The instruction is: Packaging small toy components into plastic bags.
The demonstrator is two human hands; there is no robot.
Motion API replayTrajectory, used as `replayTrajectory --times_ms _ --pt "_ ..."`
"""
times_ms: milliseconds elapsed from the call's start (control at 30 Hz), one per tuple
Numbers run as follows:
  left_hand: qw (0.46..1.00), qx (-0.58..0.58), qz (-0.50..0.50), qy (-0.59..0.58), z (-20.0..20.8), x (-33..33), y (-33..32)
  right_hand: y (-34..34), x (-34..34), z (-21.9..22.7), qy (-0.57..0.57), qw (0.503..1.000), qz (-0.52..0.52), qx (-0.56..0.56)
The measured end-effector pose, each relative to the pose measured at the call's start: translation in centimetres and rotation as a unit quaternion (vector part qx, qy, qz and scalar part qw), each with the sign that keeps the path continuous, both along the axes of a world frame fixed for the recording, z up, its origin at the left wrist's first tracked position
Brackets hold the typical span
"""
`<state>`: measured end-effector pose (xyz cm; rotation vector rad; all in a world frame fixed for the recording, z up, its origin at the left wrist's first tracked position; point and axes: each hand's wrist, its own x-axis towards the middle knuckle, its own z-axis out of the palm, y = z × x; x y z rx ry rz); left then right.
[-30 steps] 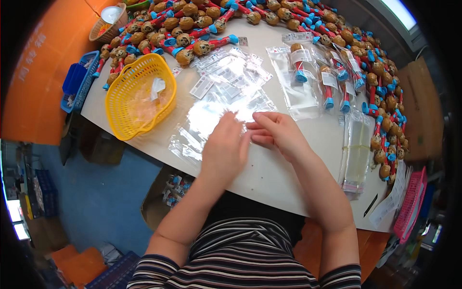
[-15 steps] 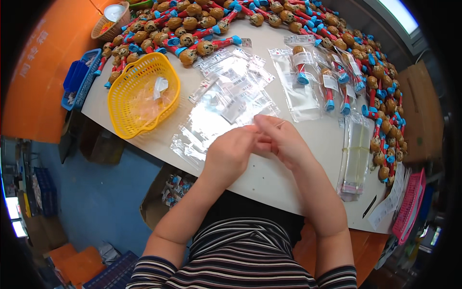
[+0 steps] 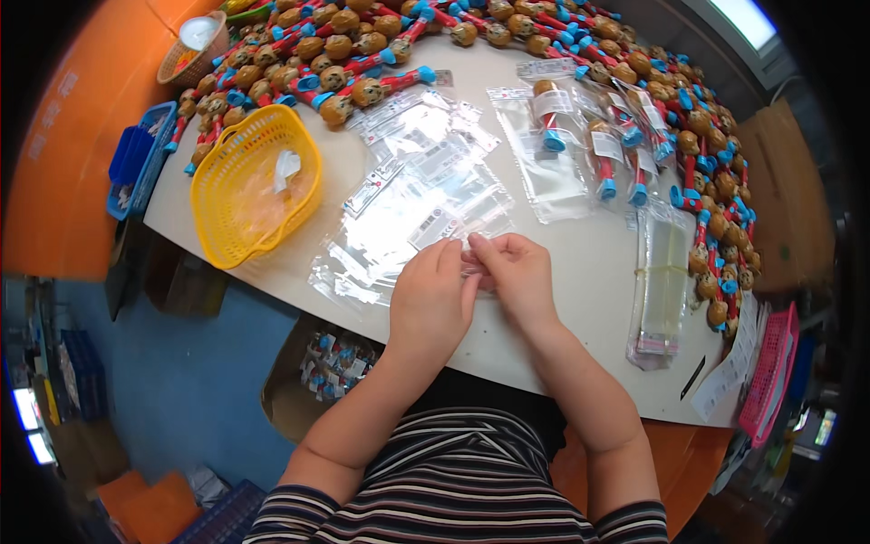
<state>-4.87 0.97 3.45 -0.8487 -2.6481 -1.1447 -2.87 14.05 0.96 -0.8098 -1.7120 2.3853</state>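
My left hand (image 3: 430,297) and my right hand (image 3: 518,277) meet over the table's near side. Both have their fingers pinched together, the thumb of the right hand against its bent fingers. What lies between the fingertips is small or see-through and mostly hidden; I cannot make it out. Just beyond them spreads a loose, overlapping heap of clear plastic bags (image 3: 412,199) with printed headers and white barcode labels. To the right, several bagged figures (image 3: 605,152) with brown round heads, red bodies and blue ends lie on another flat clear bag (image 3: 542,186).
A yellow plastic basket (image 3: 201,216) holding clear film stands left. Many unbagged figures (image 3: 337,47) are piled along the table's far and right edges. A banded bag stack (image 3: 660,286), a black pen (image 3: 693,377) and a pink basket (image 3: 772,372) sit right. An open carton (image 3: 288,385) is below.
My hands have drawn closer together and slightly nearer to me, the right fingers curling in. A bag's printed header now shows at the heap's left side. The whole view has shifted slightly.
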Motion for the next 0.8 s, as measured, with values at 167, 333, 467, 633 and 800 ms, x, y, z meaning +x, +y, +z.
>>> replayTrajectory --times_ms 167,333,467,633,800 --pt "0.998 -0.028 0.054 -0.020 -0.8 0.6 0.7 -0.8 0.5 -0.6 0.038 0.998 -0.005 0.049" --pt "0.994 -0.041 0.065 0.076 -2.4 0.6 1.6 -0.3 0.5 -0.2 0.032 0.998 0.047 0.030" --pt "0.995 -0.044 0.062 0.065 -3.1 -0.2 0.6 0.7 1.9 1.0 0.035 0.996 0.070 -0.039" --pt "0.999 0.035 0.010 0.024 -2.5 0.7 1.3 2.2 2.1 1.1 -0.009 0.991 0.103 -0.081" --pt "0.994 0.036 0.042 0.092 -3.4 0.0 1.6 2.0 2.2 0.8 -0.026 0.994 0.100 -0.019"
